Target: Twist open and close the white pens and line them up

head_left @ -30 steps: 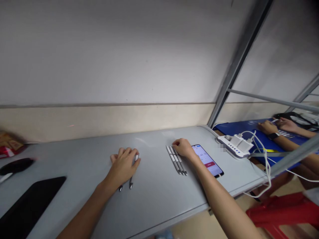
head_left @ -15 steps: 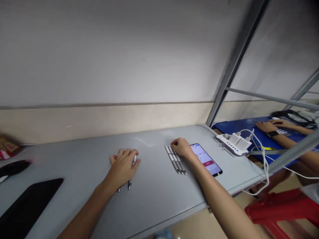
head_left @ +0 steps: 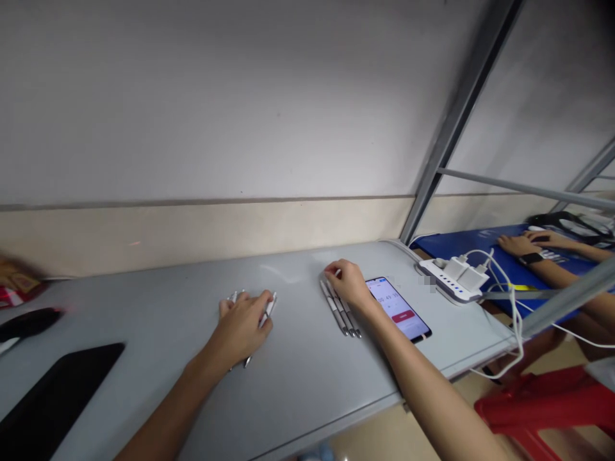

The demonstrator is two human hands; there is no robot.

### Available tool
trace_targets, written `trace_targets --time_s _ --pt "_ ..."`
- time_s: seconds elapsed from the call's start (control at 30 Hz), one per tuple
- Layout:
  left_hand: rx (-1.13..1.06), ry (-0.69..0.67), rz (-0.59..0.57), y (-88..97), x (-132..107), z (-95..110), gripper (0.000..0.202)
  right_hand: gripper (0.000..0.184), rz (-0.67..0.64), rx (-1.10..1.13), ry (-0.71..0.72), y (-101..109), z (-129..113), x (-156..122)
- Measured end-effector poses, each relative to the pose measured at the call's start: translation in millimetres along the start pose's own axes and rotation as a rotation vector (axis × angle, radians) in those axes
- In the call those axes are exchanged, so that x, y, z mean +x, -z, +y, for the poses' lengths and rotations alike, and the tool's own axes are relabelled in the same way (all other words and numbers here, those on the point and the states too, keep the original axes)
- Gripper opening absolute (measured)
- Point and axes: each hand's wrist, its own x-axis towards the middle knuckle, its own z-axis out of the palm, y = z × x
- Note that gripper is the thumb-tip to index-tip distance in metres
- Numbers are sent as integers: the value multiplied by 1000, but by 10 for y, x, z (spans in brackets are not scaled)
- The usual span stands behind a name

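Note:
My left hand (head_left: 243,326) lies on the grey table (head_left: 298,378) with its fingers curled over a few white pens (head_left: 267,312); white ends show past the fingertips and one tip pokes out under the palm. My right hand (head_left: 346,285) is curled, pinching the top of a row of three white pens (head_left: 342,314) that lie side by side. A phone (head_left: 398,308) with a lit screen lies just right of that hand.
A white power strip (head_left: 454,280) with chargers and cables sits at the table's right end. A black flat pad (head_left: 52,400) and a dark object (head_left: 26,322) lie at the left. Another person's hands (head_left: 526,243) work on a blue surface at the right; a red stool (head_left: 542,410) stands below.
My left hand has lifted and turned the pens under it, so their white ends now stick out beyond the fingers. My right hand has curled tighter at the top of its row.

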Motion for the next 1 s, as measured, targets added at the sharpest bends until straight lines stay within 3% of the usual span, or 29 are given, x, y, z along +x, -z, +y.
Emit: trace_targets --time_s 0.1,0.2,0.3,0.43,0.53,0.8,1.0 --pt "-91 -23 26 10 7 46 26 21 -78 76 251 -56 -125 -73" --pt "-300 -83 43 16 14 98 19 38 -188 111 477 -97 -265 -150" --pt "-515 -139 16 15 14 137 18 29 -267 135 547 -111 -348 -193" --pt "-487 -158 71 10 18 109 21 17 -285 185 397 -101 -350 -192" --pt "-328 -173 141 12 33 58 23 27 -310 312 215 -80 -337 -169" --pt "-106 -230 229 -18 62 49 27 51 -627 706 -165 -103 -272 -119" --pt "4 -264 249 -28 63 46 24 47 -636 827 -245 -87 -286 -125"
